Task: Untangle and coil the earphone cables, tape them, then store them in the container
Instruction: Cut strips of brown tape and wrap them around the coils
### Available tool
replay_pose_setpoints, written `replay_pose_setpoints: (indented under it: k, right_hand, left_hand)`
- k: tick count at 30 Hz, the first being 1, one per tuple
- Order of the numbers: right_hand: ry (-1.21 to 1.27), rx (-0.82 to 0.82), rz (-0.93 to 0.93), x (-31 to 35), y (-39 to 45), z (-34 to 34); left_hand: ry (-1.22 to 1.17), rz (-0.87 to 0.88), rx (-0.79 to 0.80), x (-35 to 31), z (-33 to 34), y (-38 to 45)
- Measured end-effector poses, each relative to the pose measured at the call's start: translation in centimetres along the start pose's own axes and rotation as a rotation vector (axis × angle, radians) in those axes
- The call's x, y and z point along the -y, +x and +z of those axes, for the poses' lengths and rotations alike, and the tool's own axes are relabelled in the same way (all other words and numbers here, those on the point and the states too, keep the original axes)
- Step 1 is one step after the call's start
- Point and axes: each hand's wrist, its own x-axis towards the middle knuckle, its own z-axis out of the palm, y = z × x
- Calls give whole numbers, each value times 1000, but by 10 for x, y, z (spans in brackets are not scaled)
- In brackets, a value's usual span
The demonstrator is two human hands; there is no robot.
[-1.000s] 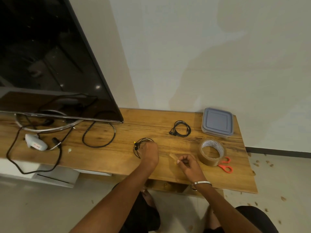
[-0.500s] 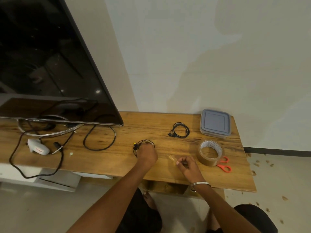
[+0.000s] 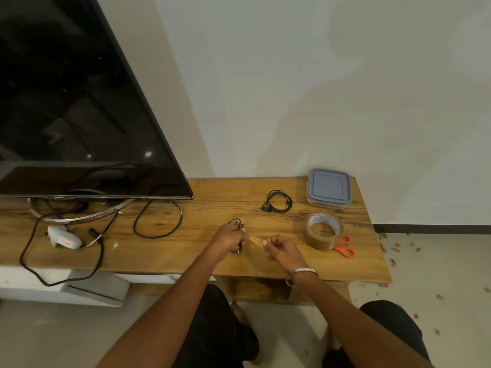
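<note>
Tape roll (image 3: 323,231) crowds right side

**A Wooden Bench Against a Pale Wall**

A pale wall (image 3: 318,88) is rising behind everything, with faint uneven patches and soft shadows lying across it. A long wooden bench (image 3: 212,197) is running along its foot, its grain showing dark streaks. A large dark television (image 3: 74,102) is standing on the bench's left part, its screen catching small points of light. Black cables (image 3: 156,221) are looping below it. A light tiled floor (image 3: 438,274) is spreading to the right, with small brown scraps (image 3: 393,248) lying scattered on it. A dark skirting strip (image 3: 430,228) is running along the wall's base.
</note>
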Motion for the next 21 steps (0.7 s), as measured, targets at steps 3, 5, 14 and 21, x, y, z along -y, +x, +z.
replay_pose_setpoints:
  k: [3, 5, 14, 21]
  right_hand:
    - [-94, 25, -19, 8, 2, 3]
    - [-155, 38, -26, 17, 4, 3]
    - [-381, 67, 9, 37, 11, -5]
    - [-504, 58, 17, 40, 13, -6]
  left_hand:
    - [-183, -62, 80, -9, 0, -13]
    - [-276, -67, 139, -13, 0, -23]
    - [-404, -50, 273, -8, 5, -34]
    - [-380, -5, 316, -6, 6, -34]
